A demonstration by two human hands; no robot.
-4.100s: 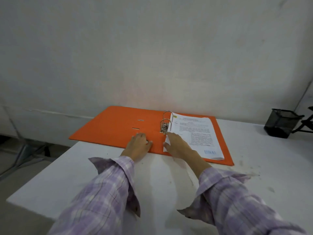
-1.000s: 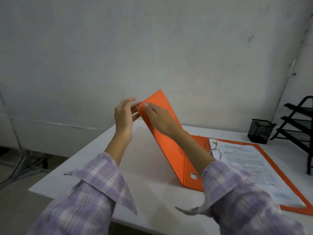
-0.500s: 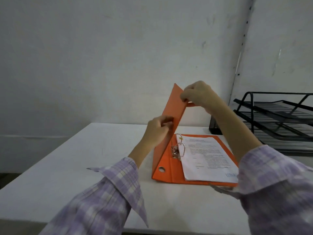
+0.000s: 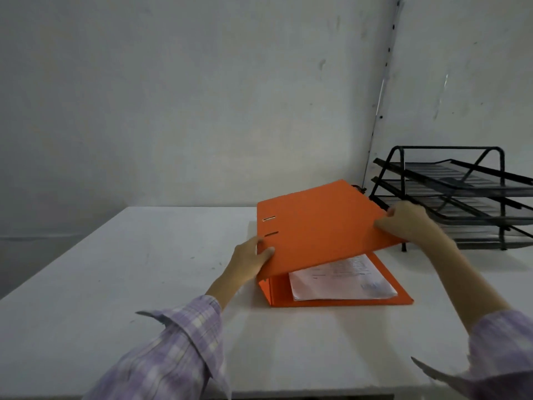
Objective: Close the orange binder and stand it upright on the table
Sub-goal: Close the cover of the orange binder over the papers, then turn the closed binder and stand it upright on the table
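The orange binder (image 4: 317, 226) lies flat on the white table (image 4: 144, 269) with its front cover folded most of the way down, still held apart from the printed pages (image 4: 340, 281) inside. My left hand (image 4: 251, 261) grips the cover's near left corner by the spine. My right hand (image 4: 409, 223) holds the cover's right edge. The ring mechanism is hidden under the cover. The back cover rests on the table.
A black wire letter tray rack (image 4: 450, 194) with three tiers stands just right of and behind the binder, close to my right hand. The wall runs along the table's far edge. Bare table stretches to the left and in front of the binder.
The cover has swung from nearly upright down over the pages. My right hand moved right and down with its edge; my left hand shifted to the near spine corner.
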